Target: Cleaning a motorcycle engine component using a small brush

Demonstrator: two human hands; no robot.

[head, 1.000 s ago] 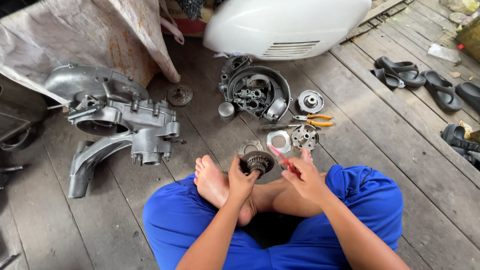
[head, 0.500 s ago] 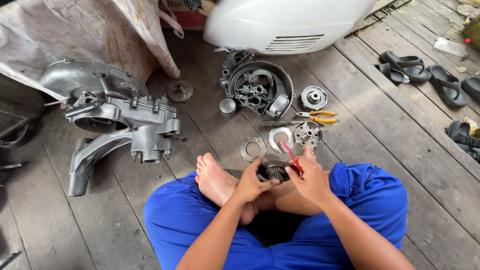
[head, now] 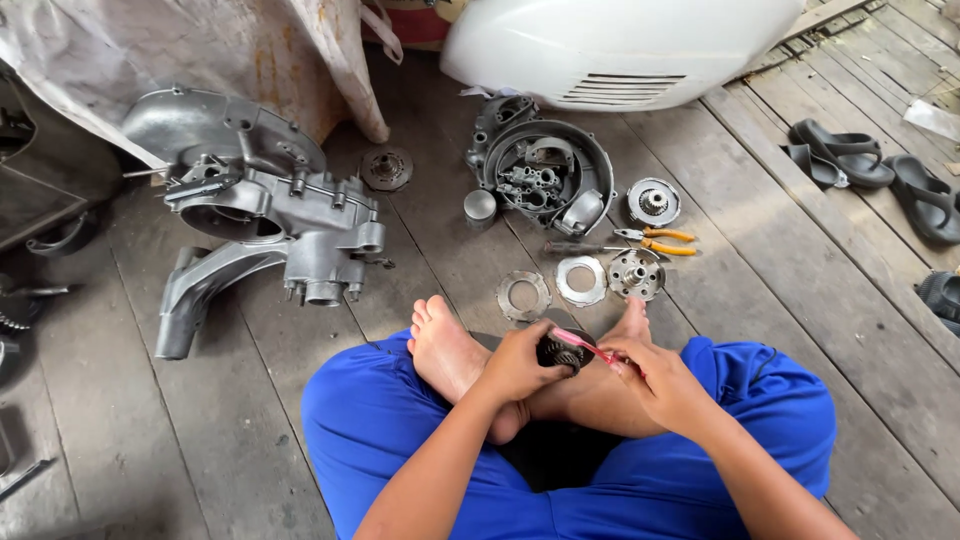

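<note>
over crossed legs, left hand (head: pixel 518 365) fingers clench a gear (head: pixel 560 352); right hand (head: pixel 655 380) fingers pinch a red brush (head: pixel 585 345).

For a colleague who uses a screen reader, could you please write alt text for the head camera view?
Seated cross-legged on a plank floor, a person in blue trousers holds a small dark toothed part in the left hand and a pink toothbrush against it with the right hand. Ahead lie metal discs, yellow-handled pliers and a large grey engine casing.
</note>
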